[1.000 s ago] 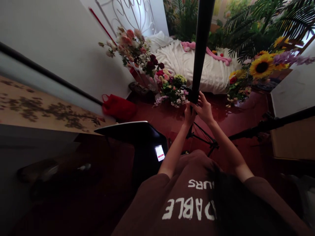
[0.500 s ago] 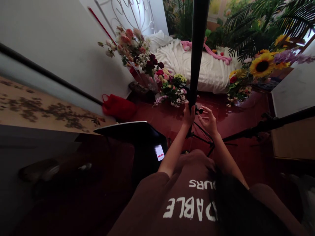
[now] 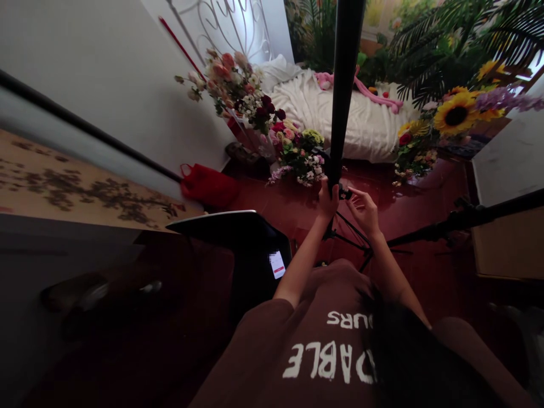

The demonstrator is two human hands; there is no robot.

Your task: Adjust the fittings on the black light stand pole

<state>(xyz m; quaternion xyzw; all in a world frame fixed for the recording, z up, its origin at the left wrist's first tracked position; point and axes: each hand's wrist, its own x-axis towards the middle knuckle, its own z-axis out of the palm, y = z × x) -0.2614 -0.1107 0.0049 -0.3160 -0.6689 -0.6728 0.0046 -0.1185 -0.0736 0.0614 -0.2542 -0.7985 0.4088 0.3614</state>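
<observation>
A tall black light stand [image 3: 342,85] rises upright in front of me. My left hand [image 3: 328,201] is closed round its pole, thumb pointing up. A small dark clamp knob [image 3: 345,194] juts from the right side of the pole, just above the spread legs. Beside this knob is my right hand [image 3: 366,214], with fingers stretched out and apart and the fingertips at the knob's outer end. Whether they touch it is too small to tell.
A black chair-like surface [image 3: 255,243] with a lit phone [image 3: 277,264] is at my left. Another black stand [image 3: 467,218] slants in from the right. Artificial flowers [image 3: 297,153] and sunflowers [image 3: 455,115] flank a white-draped seat [image 3: 365,136]. A red bag [image 3: 210,185] lies on the floor.
My right hand's fingers have moved slightly and are less spread beside the knob. My left hand keeps its hold on the pole. The view has shifted a little.
</observation>
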